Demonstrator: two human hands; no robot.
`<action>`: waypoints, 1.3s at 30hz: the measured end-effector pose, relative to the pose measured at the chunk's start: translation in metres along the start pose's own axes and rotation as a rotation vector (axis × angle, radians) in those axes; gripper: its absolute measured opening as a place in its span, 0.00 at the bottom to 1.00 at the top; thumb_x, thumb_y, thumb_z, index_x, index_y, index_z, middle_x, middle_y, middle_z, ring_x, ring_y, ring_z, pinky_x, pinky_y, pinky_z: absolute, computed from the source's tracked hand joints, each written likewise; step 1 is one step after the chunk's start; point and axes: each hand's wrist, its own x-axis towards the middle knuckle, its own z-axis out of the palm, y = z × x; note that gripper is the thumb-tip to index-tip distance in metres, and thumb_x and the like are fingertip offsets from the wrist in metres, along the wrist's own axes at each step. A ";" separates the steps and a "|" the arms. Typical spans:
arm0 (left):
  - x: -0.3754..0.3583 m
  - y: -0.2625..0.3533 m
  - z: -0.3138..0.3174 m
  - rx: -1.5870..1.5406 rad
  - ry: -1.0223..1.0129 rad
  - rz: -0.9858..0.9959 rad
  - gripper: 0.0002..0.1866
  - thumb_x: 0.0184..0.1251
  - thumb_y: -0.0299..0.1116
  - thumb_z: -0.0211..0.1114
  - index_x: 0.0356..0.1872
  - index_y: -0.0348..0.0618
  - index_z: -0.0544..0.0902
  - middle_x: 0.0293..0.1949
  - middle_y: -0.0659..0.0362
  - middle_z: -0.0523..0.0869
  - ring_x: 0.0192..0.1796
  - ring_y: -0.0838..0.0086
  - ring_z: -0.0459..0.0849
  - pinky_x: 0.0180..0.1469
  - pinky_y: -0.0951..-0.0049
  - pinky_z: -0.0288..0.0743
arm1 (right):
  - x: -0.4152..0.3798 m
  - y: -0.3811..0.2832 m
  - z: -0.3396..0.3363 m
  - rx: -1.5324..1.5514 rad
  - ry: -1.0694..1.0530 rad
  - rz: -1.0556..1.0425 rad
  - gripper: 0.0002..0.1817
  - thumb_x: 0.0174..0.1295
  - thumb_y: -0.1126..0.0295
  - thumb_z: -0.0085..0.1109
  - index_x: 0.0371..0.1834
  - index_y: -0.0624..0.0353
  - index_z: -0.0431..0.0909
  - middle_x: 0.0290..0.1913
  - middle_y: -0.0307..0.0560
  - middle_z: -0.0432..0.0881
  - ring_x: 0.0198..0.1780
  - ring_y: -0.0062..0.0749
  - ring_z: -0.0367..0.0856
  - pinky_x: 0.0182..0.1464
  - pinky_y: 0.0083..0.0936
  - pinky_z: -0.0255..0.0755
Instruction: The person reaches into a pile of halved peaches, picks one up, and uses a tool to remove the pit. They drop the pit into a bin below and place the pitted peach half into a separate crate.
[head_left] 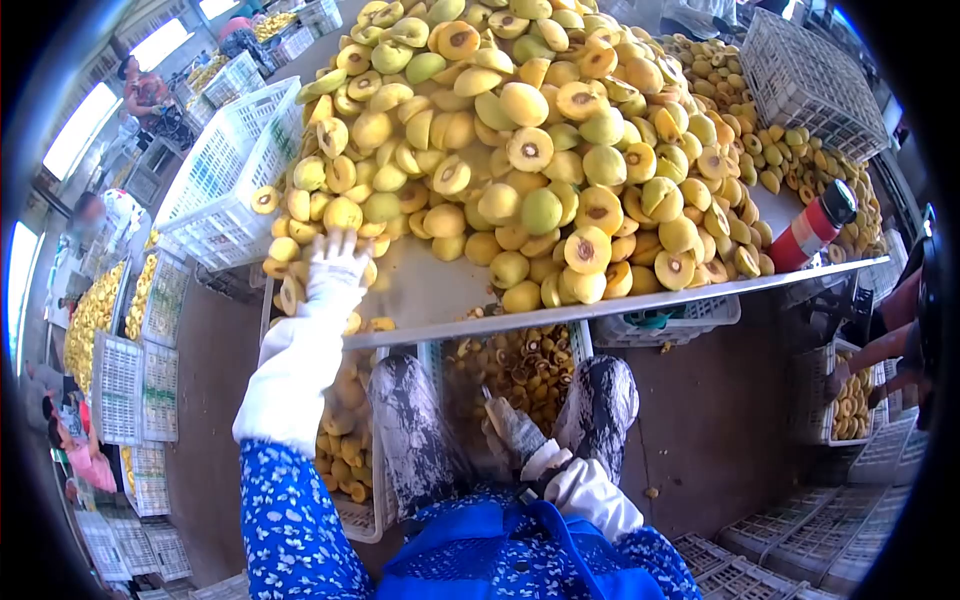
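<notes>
My left hand (338,268), in a white glove, reaches out to the left front of a big heap of halved yellow peaches (540,210). Its fingers are spread and rest at the fruit, with a peach half (342,214) just beyond the fingertips. Low between my knees is my right hand (515,428), also gloved and closed. A slim, pale tip sticks out of it, and I cannot make out what it belongs to. Beneath that hand stands a crate of brown-centred peach pieces (530,375).
The metal table (430,290) has a raised front edge above my knees. A red flask (812,228) stands at its right. White crates (225,165) flank the heap, and a crate of peaches (350,465) sits by my left leg. Other people (150,100) work at left.
</notes>
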 end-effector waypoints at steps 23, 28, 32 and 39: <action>-0.045 0.121 -0.075 -3.126 -0.053 -0.063 0.18 0.65 0.44 0.56 0.37 0.34 0.77 0.29 0.51 0.81 0.35 0.63 0.82 0.40 0.61 0.79 | -0.128 -0.153 0.057 -1.575 0.439 -0.751 0.13 0.62 0.57 0.53 0.30 0.55 0.72 0.15 0.47 0.74 0.15 0.48 0.72 0.25 0.33 0.68; -0.077 0.150 -0.114 -3.307 -0.281 -0.448 0.33 0.67 0.58 0.43 0.43 0.32 0.79 0.41 0.38 0.82 0.36 0.52 0.82 0.41 0.53 0.79 | -0.191 -0.195 0.088 -1.370 -0.265 -0.831 0.08 0.60 0.67 0.57 0.27 0.56 0.71 0.26 0.44 0.81 0.23 0.39 0.79 0.23 0.32 0.69; -0.078 0.166 -0.117 -3.195 -0.243 -0.629 0.35 0.65 0.63 0.43 0.44 0.36 0.76 0.34 0.39 0.82 0.26 0.54 0.81 0.31 0.53 0.77 | -0.212 -0.197 0.108 -1.347 -0.573 -0.822 0.07 0.60 0.67 0.57 0.29 0.57 0.71 0.26 0.44 0.81 0.24 0.38 0.79 0.22 0.32 0.69; -0.084 0.185 -0.123 -2.964 0.010 -0.494 0.31 0.68 0.60 0.41 0.46 0.39 0.74 0.33 0.46 0.83 0.25 0.59 0.81 0.27 0.64 0.76 | -0.225 -0.198 0.109 -1.317 -0.708 -0.850 0.07 0.61 0.67 0.55 0.33 0.58 0.71 0.26 0.44 0.79 0.25 0.37 0.79 0.21 0.32 0.69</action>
